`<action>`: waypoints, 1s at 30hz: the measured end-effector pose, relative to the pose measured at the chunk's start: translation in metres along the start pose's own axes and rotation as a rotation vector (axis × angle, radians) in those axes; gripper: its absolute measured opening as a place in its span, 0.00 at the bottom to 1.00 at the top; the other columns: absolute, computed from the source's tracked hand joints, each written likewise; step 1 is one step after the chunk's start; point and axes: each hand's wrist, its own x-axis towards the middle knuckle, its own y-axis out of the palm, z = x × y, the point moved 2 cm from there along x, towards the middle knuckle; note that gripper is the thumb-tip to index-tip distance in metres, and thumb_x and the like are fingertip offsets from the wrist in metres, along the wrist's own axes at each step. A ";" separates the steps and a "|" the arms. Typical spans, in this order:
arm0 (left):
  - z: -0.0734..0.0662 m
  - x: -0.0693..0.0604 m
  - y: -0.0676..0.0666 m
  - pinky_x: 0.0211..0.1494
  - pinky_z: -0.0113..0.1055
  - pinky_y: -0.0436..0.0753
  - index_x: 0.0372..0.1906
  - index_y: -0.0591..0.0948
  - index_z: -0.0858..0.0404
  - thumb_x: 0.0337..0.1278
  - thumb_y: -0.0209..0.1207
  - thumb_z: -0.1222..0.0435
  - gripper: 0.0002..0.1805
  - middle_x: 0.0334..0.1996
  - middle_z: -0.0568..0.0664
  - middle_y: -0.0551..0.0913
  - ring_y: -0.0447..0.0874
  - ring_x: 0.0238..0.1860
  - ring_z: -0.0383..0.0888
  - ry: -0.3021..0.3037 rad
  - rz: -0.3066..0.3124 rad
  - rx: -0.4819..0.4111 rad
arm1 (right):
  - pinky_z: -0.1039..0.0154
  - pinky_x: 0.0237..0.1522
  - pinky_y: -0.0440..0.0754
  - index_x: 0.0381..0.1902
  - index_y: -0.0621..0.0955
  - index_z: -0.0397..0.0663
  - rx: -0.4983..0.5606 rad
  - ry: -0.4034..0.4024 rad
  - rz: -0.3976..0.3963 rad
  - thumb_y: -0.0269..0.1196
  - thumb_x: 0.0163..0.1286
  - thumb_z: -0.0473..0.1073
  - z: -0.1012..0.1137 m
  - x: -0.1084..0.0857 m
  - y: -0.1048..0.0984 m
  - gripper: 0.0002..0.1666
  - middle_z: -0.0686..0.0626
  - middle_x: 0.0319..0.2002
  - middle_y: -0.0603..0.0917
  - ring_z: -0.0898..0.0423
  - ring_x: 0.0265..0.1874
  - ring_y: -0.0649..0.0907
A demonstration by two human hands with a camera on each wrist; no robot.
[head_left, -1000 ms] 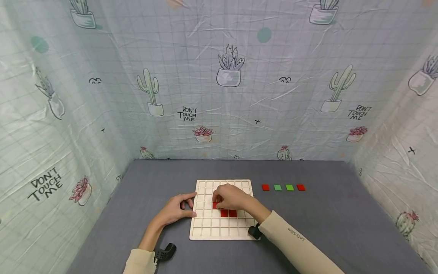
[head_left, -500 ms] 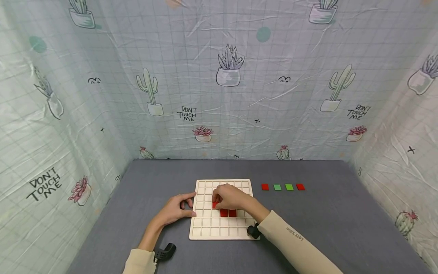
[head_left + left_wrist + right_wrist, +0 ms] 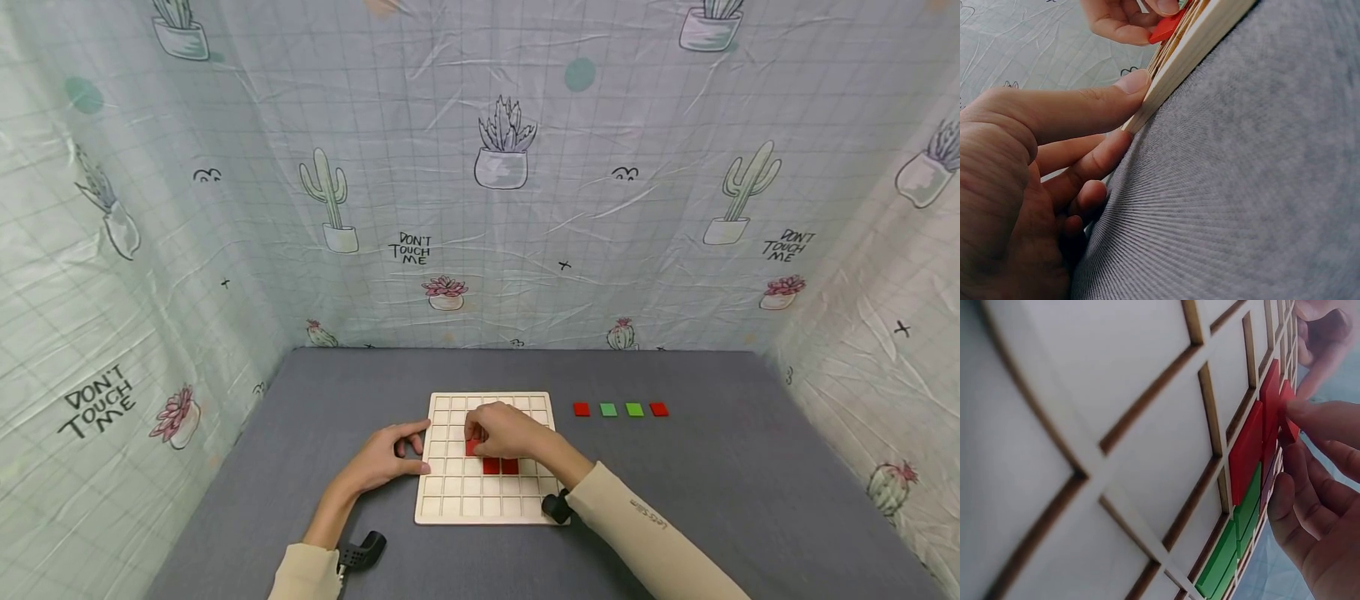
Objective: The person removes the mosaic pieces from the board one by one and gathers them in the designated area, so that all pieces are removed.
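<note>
My right hand (image 3: pixel 510 429) is over the wooden grid board (image 3: pixel 453 507), pinching a red square tile (image 3: pixel 1286 403) between thumb and fingers. That tile sits slightly tilted over a cell in the right wrist view. Two red tiles (image 3: pixel 500 467) lie in cells just nearer to me. Green tiles (image 3: pixel 1217 559) also show in the board in the right wrist view; my right hand hides them in the head view. My left hand (image 3: pixel 381 457) touches the board's left edge with thumb and forefinger spread apart, seen close in the left wrist view at the wooden rim (image 3: pixel 1179 69).
Right of the board, a row of loose tiles lies on the grey cloth (image 3: pixel 675 500): a red tile (image 3: pixel 582 410), a green tile (image 3: pixel 608 410), a lighter green tile (image 3: pixel 634 410) and another red tile (image 3: pixel 659 410). Printed curtains (image 3: pixel 450 208) enclose the table's back and sides.
</note>
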 end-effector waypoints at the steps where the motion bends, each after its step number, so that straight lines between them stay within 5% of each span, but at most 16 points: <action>1: 0.000 0.000 0.000 0.36 0.30 0.68 0.71 0.76 0.66 0.50 0.77 0.58 0.41 0.36 0.45 0.84 0.68 0.28 0.35 0.001 0.000 0.000 | 0.70 0.38 0.77 0.37 0.85 0.54 -0.001 -0.003 -0.002 0.70 0.68 0.39 0.000 0.000 0.000 0.04 0.61 0.31 0.82 0.67 0.30 0.77; 19: 0.000 0.001 0.001 0.36 0.30 0.68 0.70 0.77 0.65 0.51 0.77 0.57 0.41 0.36 0.44 0.84 0.67 0.29 0.35 -0.010 -0.002 0.008 | 0.67 0.34 0.74 0.41 0.86 0.52 0.035 -0.045 -0.018 0.59 0.73 0.31 -0.001 -0.005 -0.004 0.12 0.57 0.27 0.81 0.64 0.24 0.73; 30: 0.001 0.001 0.001 0.36 0.31 0.67 0.71 0.76 0.66 0.51 0.77 0.57 0.42 0.36 0.44 0.83 0.67 0.29 0.35 -0.015 -0.004 0.005 | 0.63 0.42 0.79 0.42 0.86 0.51 0.094 -0.058 -0.054 0.60 0.73 0.31 -0.008 -0.017 -0.018 0.11 0.52 0.37 0.88 0.59 0.36 0.82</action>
